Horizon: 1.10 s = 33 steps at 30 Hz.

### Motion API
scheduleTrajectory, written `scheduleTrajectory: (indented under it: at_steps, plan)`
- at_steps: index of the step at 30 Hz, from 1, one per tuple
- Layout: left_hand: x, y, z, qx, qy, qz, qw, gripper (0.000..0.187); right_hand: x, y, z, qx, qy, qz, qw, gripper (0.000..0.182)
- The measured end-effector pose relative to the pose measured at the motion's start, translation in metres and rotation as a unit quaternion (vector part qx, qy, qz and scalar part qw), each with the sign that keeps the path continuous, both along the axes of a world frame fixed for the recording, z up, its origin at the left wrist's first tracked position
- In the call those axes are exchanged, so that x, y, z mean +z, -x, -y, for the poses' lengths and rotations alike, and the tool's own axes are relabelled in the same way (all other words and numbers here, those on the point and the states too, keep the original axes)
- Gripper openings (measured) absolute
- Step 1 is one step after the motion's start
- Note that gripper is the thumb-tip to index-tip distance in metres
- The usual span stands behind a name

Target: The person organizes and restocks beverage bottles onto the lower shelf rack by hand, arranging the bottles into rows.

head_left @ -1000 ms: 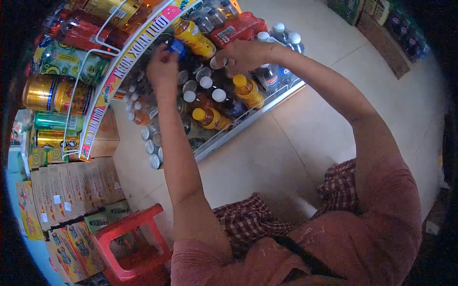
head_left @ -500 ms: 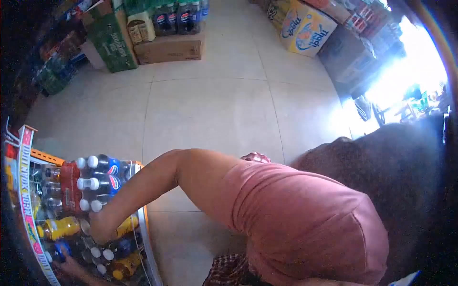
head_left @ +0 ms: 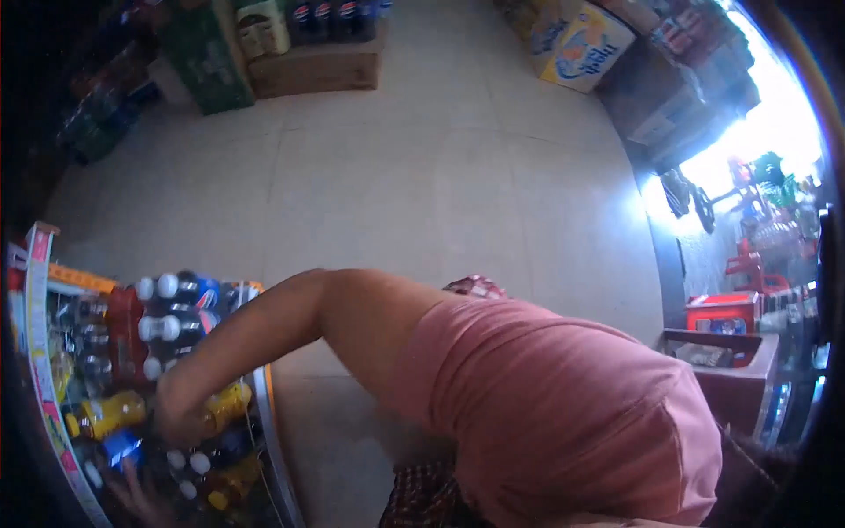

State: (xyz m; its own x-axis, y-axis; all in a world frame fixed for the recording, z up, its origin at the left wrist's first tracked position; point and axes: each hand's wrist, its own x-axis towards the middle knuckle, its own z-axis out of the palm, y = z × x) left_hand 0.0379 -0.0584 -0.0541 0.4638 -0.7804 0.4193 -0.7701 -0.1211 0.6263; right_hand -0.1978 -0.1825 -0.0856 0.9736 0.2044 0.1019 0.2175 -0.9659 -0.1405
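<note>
My right arm, in a pink sleeve, bends down to the left. My right hand (head_left: 180, 421) is over the lower part of a drinks rack (head_left: 42, 352), between two yellow-labelled bottles; its fingers are hidden and blurred. A yellow bottle (head_left: 110, 414) lies just left of it. Lower down, my blurred left hand (head_left: 136, 495) has its fingers against a blue-labelled bottle (head_left: 123, 447), which moves with it and seems gripped. Pepsi bottles (head_left: 198, 290) with white caps lie in the rack's upper part, beside a red-labelled pack (head_left: 128, 339).
The rack's metal side edge (head_left: 280, 466) runs along the right of the bottles. Tiled floor (head_left: 396, 194) stretches beyond. Across it stand a brown carton (head_left: 317, 70) with Pepsi bottles, a green carton (head_left: 207, 66) and a yellow-white box (head_left: 585, 48). Red crates (head_left: 722, 310) are at the right.
The blue-labelled bottle has shifted slightly right and up and tilted, with my left hand beside it. My right hand has moved a little left. The view has turned, uncovering red crates at the right.
</note>
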Motion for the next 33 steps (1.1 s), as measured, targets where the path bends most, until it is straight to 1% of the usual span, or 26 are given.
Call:
scheduleTrajectory:
  at_steps: [2, 4, 5, 6, 7, 8, 9, 10, 11, 12, 13, 14, 16, 17, 19, 20, 21, 22, 23, 24, 25, 27, 30, 31, 32, 33]
  plan:
    - [0.006, 0.025, -0.006, -0.073, -0.033, 0.018, 0.997, 0.045, -0.019, -0.007, 0.019, 0.037, -0.12, 0.037, 0.991, 0.026]
    - [0.016, 0.062, -0.009, -0.112, -0.076, -0.017, 0.991, 0.043, -0.028, -0.007, 0.038, 0.174, -0.334, 0.093, 0.922, 0.026]
    - [0.02, 0.085, -0.003, -0.043, -0.074, -0.277, 0.957, 0.052, -0.03, -0.014, 0.048, 0.235, -0.4, 0.106, 0.879, 0.026]
    - [0.023, 0.104, -0.001, -0.051, -0.078, -0.261, 0.961, 0.06, 0.007, -0.012, 0.053, 0.078, -0.285, -0.063, 0.953, 0.028]
    - [0.025, 0.109, 0.001, -0.076, -0.093, -0.214, 0.969, 0.059, 0.019, -0.017, 0.068, 0.114, -0.224, -0.041, 0.967, 0.027]
    - [0.009, 0.09, 0.007, -0.099, -0.087, -0.186, 0.974, 0.062, 0.028, -0.006, 0.062, 0.048, -0.291, -0.003, 0.956, 0.026]
    - [0.012, 0.103, 0.005, -0.093, -0.068, -0.241, 0.964, 0.064, 0.039, 0.006, 0.055, -0.013, -0.361, 0.042, 0.931, 0.026]
    - [0.014, 0.112, 0.007, -0.109, -0.043, -0.189, 0.975, 0.067, 0.045, 0.011, 0.048, -0.064, -0.311, 0.135, 0.939, 0.032]
    - [0.015, 0.116, 0.009, -0.1, -0.064, -0.15, 0.981, 0.069, 0.048, 0.01, 0.039, -0.116, -0.259, 0.174, 0.943, 0.043]
    - [0.006, 0.111, 0.012, -0.109, -0.078, -0.15, 0.98, 0.07, 0.048, 0.007, 0.029, -0.121, -0.278, 0.177, 0.937, 0.047]
    - [0.001, 0.116, 0.02, -0.123, -0.068, -0.113, 0.984, 0.065, 0.048, 0.009, 0.025, -0.128, -0.292, 0.178, 0.931, 0.05]
    - [-0.003, 0.118, 0.018, -0.114, -0.083, -0.058, 0.988, 0.06, 0.038, 0.0, 0.024, -0.084, -0.29, 0.222, 0.927, 0.05]
    - [-0.002, 0.133, 0.02, -0.079, -0.119, 0.059, 0.988, 0.051, 0.041, 0.0, 0.017, -0.082, -0.248, 0.164, 0.951, 0.05]
    - [-0.003, 0.134, 0.021, -0.076, -0.119, 0.061, 0.988, 0.051, 0.027, -0.012, 0.024, -0.071, -0.22, 0.161, 0.96, 0.047]
    - [-0.011, 0.127, 0.027, -0.076, -0.193, 0.007, 0.978, 0.051, 0.019, -0.014, 0.023, -0.067, -0.221, 0.161, 0.96, 0.046]
    - [-0.019, 0.116, 0.03, -0.116, -0.162, 0.012, 0.98, 0.051, 0.017, -0.013, 0.024, -0.068, -0.222, 0.159, 0.96, 0.045]
    - [-0.014, 0.122, 0.03, -0.115, -0.161, 0.016, 0.98, 0.051, 0.017, -0.011, 0.022, -0.089, -0.218, 0.144, 0.961, 0.046]
    - [-0.007, 0.135, 0.029, -0.072, -0.211, 0.072, 0.972, 0.047, 0.013, -0.012, 0.022, -0.088, -0.217, 0.147, 0.961, 0.046]
    - [-0.001, 0.142, 0.029, -0.028, -0.258, 0.126, 0.957, 0.042, 0.008, -0.014, 0.02, -0.128, -0.218, 0.123, 0.96, 0.046]
    - [-0.012, 0.136, 0.031, -0.041, -0.187, 0.147, 0.97, 0.04, 0.006, -0.015, 0.02, -0.167, -0.218, 0.098, 0.956, 0.047]
    - [-0.019, 0.13, 0.034, -0.038, -0.184, 0.148, 0.971, 0.04, 0.009, -0.014, 0.016, -0.174, -0.219, 0.077, 0.957, 0.045]
    - [-0.025, 0.121, 0.035, -0.022, -0.25, 0.122, 0.96, 0.043, 0.008, -0.014, 0.011, -0.159, -0.231, 0.088, 0.956, 0.044]
    - [-0.026, 0.12, 0.034, -0.024, -0.254, 0.127, 0.958, 0.043, 0.009, -0.018, 0.004, -0.146, -0.243, 0.134, 0.95, 0.041]
    - [-0.027, 0.12, 0.031, -0.038, -0.202, 0.14, 0.969, 0.041, 0.012, -0.017, -0.001, -0.174, -0.231, 0.109, 0.951, 0.043]
    - [-0.026, 0.12, 0.03, -0.034, -0.196, 0.141, 0.97, 0.041, 0.016, -0.016, -0.004, -0.202, -0.219, 0.085, 0.951, 0.045]
    - [-0.02, 0.125, 0.027, -0.016, -0.227, 0.158, 0.961, 0.04, 0.018, -0.01, -0.002, -0.155, -0.228, 0.12, 0.954, 0.046]
